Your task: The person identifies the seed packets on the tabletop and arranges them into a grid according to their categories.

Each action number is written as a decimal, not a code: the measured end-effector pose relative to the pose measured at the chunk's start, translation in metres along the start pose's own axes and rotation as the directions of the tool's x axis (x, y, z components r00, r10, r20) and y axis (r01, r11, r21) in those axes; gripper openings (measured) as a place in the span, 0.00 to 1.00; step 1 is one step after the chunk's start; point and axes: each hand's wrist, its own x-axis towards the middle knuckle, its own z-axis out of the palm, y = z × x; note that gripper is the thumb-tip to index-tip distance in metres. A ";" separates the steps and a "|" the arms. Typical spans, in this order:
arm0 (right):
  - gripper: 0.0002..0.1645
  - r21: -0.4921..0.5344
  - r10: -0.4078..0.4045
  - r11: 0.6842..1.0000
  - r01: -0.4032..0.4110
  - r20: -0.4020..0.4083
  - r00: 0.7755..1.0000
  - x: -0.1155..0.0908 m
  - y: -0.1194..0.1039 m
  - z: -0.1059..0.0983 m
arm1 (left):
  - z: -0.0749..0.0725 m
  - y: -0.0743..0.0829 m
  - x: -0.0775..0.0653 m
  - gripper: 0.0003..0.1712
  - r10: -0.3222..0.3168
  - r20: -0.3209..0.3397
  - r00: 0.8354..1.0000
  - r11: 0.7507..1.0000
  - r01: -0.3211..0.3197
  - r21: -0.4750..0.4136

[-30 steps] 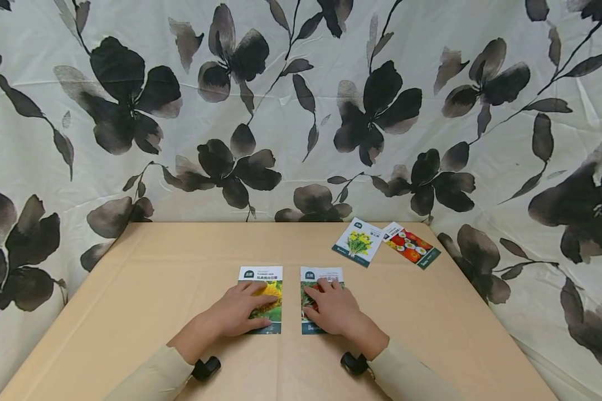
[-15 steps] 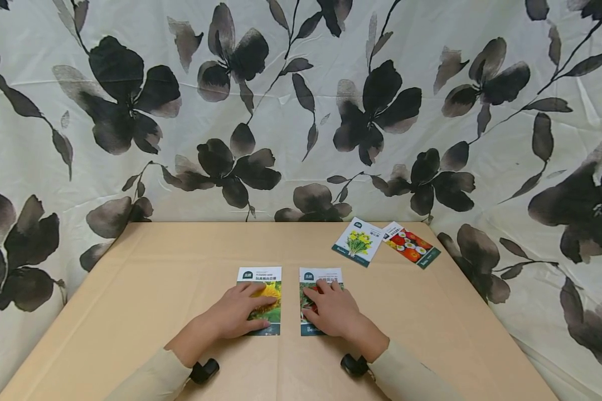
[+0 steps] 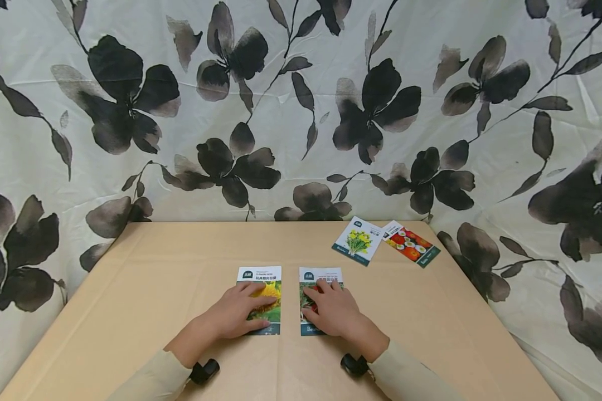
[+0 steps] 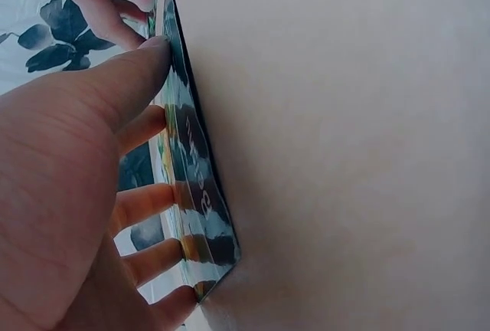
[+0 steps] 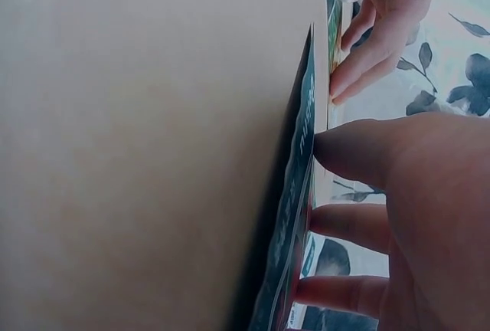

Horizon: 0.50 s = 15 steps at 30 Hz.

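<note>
Two seed packets lie flat side by side on the table, a narrow gap between them. My left hand (image 3: pixel 233 313) rests with spread fingertips on the left one, a sunflower seed packet (image 3: pixel 272 313) with a yellow bloom and a white top band. On the other, a seed packet (image 3: pixel 308 329) with red and green showing, my right hand (image 3: pixel 337 312) rests the same way and covers much of the picture. Both wrist views show fingertips touching the top faces: the sunflower packet (image 4: pixel 200 193) under the left hand, the red-and-green packet (image 5: pixel 297 185) under the right.
Farther back on the right of the tan table (image 3: pixel 180 262) lie a packet with yellow flowers (image 3: pixel 358 242) and a packet with red, orange and white blooms (image 3: pixel 412 244), their corners meeting. Behind the table hangs a floral cloth (image 3: pixel 301 122).
Both packets have slid very slightly toward me along with the hands between the first frame and the second. Since then nothing visibly moves.
</note>
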 end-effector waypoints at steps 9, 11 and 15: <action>0.34 0.024 0.008 1.000 -0.008 -0.002 1.000 0.001 0.000 -0.001 | 0.000 -0.001 0.001 0.32 -0.021 0.019 1.000 1.000 0.021 -0.018; 0.34 0.027 0.009 1.000 -0.009 -0.006 1.000 0.001 0.001 0.000 | 0.000 -0.001 0.001 0.32 -0.019 0.017 1.000 1.000 0.019 -0.022; 0.34 0.029 0.010 1.000 -0.010 -0.008 1.000 0.001 0.001 0.001 | -0.002 0.000 0.000 0.32 -0.014 0.015 1.000 1.000 0.014 -0.027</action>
